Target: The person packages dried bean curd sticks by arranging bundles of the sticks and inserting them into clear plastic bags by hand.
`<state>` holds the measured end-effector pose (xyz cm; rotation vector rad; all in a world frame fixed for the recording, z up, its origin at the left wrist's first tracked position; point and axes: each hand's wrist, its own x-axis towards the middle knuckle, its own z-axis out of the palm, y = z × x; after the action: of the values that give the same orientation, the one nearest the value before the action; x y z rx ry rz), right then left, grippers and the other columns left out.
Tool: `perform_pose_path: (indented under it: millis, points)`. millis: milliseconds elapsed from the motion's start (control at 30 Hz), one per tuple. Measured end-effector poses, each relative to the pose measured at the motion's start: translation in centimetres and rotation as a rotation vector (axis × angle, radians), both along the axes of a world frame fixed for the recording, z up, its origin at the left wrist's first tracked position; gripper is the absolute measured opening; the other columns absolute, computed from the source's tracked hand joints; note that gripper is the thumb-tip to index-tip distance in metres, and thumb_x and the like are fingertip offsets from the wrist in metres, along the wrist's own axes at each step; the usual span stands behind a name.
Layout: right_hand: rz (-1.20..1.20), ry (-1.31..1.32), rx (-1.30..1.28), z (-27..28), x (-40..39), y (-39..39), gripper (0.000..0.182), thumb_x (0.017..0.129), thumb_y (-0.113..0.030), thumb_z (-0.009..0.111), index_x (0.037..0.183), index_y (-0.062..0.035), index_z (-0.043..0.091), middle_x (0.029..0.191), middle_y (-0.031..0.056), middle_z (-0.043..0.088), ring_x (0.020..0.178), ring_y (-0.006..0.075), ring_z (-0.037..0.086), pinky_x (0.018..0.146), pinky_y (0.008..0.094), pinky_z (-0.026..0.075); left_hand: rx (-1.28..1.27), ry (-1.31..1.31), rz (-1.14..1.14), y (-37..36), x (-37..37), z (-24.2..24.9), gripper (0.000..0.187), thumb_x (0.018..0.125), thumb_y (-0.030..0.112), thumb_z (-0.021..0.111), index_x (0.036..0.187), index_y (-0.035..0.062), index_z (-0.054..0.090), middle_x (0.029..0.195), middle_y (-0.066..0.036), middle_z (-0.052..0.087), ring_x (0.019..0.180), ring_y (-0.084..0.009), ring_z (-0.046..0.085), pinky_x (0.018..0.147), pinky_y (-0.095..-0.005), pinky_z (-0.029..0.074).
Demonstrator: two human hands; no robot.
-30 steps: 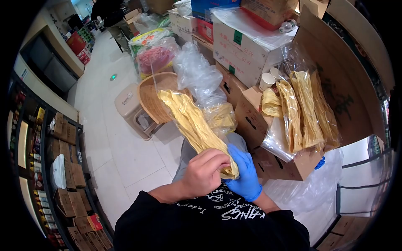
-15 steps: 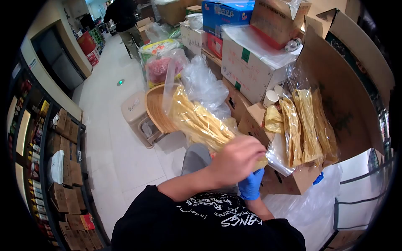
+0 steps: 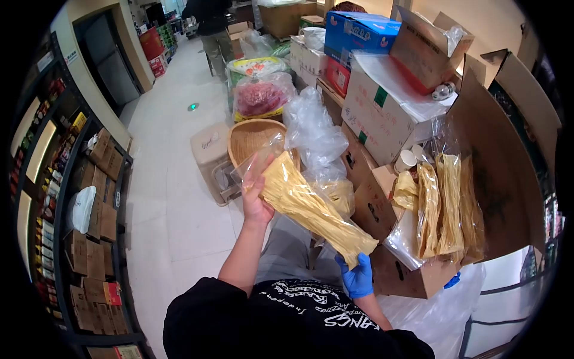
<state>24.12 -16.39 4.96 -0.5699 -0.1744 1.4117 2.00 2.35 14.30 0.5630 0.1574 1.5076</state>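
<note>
A clear plastic bag of dried bean curd sticks (image 3: 314,209), long and pale yellow, slants across in front of my lap. My bare left hand (image 3: 257,200) is closed around its upper left end, where loose clear film sticks up. In a blue glove, my right hand (image 3: 359,276) grips the lower right end, thumb and fingers against the bag. Behind the bag stands a round wicker basket (image 3: 254,140). Similar filled bags (image 3: 449,206) lie side by side on a carton to the right, with a shorter yellow piece (image 3: 405,191) next to them.
A beige plastic stool (image 3: 209,146) stands left of the basket. Crumpled clear plastic bags (image 3: 314,128) lie behind. Stacked cartons (image 3: 379,102) and a blue box (image 3: 362,36) rise at the back right. Shelves (image 3: 98,239) line the left, and a person (image 3: 209,27) stands far back.
My left hand has moved from the lower end of the bag to its upper left end. The bag now lies in fuller view. My gloved right hand stays at the lower end.
</note>
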Motion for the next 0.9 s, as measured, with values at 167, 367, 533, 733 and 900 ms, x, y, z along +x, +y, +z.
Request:
perform_pose_path:
  millis: [167,367,533,733,900]
  points:
    - [-0.033,-0.247,0.136,2.5,-1.7,0.9,0.077,0.075,-0.019,0.074,0.139,-0.0067,0.033,0.134,0.0131,0.047,0.119,0.0304,0.052,0.088,0.0455,0.052,0.005,0.003,0.045,0.9,3.2,3.3,0.058,0.085,0.000,0.061,0.138,0.0077,0.039,0.127,-0.014,0.053,0.112,-0.0262,0.057,0.095,-0.0408,0.049]
    - [-0.086,-0.328,0.187,4.2,-1.8,1.6,0.083,0.072,-0.023,0.076,0.141,-0.0084,0.031,0.135,0.0126,0.046,0.121,0.0292,0.050,0.088,0.0447,0.051,-0.033,-0.145,-0.141,1.5,5.8,4.5,0.049,0.083,0.001,0.064,0.128,0.0055,0.045,0.117,-0.012,0.059,0.098,-0.0260,0.064,0.082,-0.0398,0.057]
    - [-0.070,-0.387,0.224,5.3,-2.4,1.5,0.088,0.073,-0.026,0.078,0.143,-0.0063,0.029,0.138,0.0122,0.043,0.122,0.0284,0.048,0.093,0.0430,0.047,0.100,-0.042,-0.133,1.1,7.8,7.3,0.052,0.081,-0.002,0.064,0.128,0.0057,0.044,0.115,-0.012,0.059,0.099,-0.0263,0.063,0.082,-0.0408,0.057]
    - [-0.093,-0.360,0.294,6.9,-2.8,2.1,0.088,0.074,-0.027,0.078,0.143,-0.0046,0.029,0.140,0.0117,0.043,0.125,0.0273,0.046,0.098,0.0408,0.043,0.153,0.013,-0.232,0.3,9.3,9.5,0.061,0.082,0.001,0.061,0.137,0.0042,0.036,0.125,-0.018,0.053,0.109,-0.0316,0.058,0.087,-0.0443,0.055]
    - [-0.133,-0.359,0.286,7.6,-2.5,3.2,0.088,0.074,-0.025,0.079,0.143,-0.0047,0.028,0.141,0.0116,0.041,0.128,0.0276,0.043,0.103,0.0414,0.039,0.187,-0.098,-0.426,-0.7,10.5,10.3,0.069,0.082,0.004,0.064,0.142,0.0059,0.030,0.135,-0.018,0.045,0.115,-0.0297,0.054,0.086,-0.0418,0.055]
